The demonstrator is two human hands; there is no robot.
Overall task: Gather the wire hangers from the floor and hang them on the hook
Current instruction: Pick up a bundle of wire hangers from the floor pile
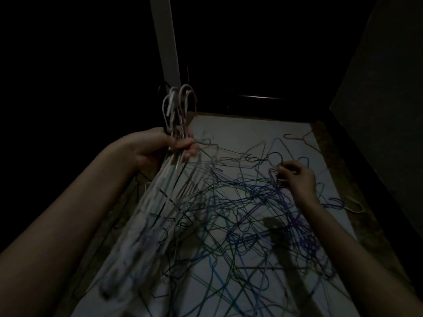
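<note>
I'm gripping a bunch of pale wire hangers (176,124) in my left hand (160,149) | right hand (297,179) pinching a purple wire hanger (278,191) from the tangled pile of wire hangers (229,225) beside that bunch | most still lying on the pale floor (240,129), none hung.

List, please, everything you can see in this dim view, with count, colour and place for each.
Gathered hangers: a bundle, count unclear, pale and whitish, held up at centre left.
Loose hangers: many, tangled, blue, purple, green and dark, on the floor.
Floor panel: one, pale grey, under the pile.
Post: one, pale, upright behind the bundle.
Left hand: grips the bundle's necks.
Right hand: pinches a dark hanger's hook in the pile.
</note>
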